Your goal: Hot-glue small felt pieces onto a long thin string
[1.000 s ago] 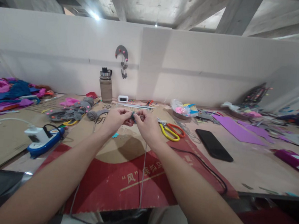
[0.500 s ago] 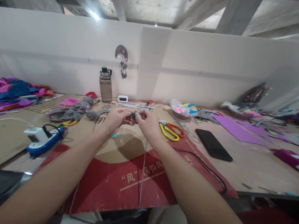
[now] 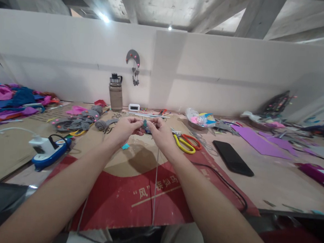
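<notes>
Both hands meet above the cardboard sheet (image 3: 125, 206). A small teal-grey piece, apparently felt, (image 3: 145, 124) sits between my fingertips, partly covered by them. My left hand (image 3: 127, 128) pinches its left side with thumb and fingers. Pinching the right side is my right hand (image 3: 160, 132). Grey yarn (image 3: 156, 179) hangs down from beneath my right hand and runs over the front edge of the sheet. Below my left hand lies a small turquoise scrap (image 3: 125, 146). Scissors with yellow and red-orange handles (image 3: 186, 144) rest just right of my right hand.
Left stand a blue power strip (image 3: 51, 155), a pile of grey felt shapes (image 3: 77, 122) and coloured cloth (image 3: 19, 97). A bottle (image 3: 116, 93) and a small clock (image 3: 133, 107) are at the back. Right are a phone (image 3: 232, 158), a bowl (image 3: 197, 125) and purple sheets (image 3: 258, 141).
The small piece has turned between my fingertips and shows more of its teal side. Both hands stay in nearly the same place; the view has shifted slightly.
</notes>
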Demonstrator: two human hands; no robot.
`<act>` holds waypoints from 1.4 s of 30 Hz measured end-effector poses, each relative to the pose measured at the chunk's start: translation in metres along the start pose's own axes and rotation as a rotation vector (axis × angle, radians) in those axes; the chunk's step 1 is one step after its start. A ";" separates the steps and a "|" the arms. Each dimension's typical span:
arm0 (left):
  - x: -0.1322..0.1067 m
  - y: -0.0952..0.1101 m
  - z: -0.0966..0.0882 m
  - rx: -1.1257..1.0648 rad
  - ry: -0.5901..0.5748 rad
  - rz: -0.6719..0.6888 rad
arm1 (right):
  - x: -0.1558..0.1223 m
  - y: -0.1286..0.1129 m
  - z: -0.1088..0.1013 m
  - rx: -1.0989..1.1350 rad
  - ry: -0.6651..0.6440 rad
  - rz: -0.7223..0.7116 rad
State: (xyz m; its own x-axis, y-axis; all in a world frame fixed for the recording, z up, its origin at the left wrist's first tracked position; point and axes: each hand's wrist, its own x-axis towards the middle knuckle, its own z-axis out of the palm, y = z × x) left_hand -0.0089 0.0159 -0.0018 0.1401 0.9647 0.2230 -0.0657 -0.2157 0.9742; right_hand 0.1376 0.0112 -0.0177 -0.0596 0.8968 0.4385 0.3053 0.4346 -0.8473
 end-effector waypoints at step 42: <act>0.018 0.025 -0.055 -0.334 0.327 0.144 | 0.018 0.034 -0.038 -0.735 -0.164 0.228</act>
State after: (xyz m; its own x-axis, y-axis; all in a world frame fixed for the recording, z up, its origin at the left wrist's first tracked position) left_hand -0.0620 0.0361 0.0249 -0.2081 0.9370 0.2807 -0.3823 -0.3420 0.8584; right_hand 0.1830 0.0390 -0.0270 -0.0422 0.9828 0.1795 0.8738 0.1235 -0.4704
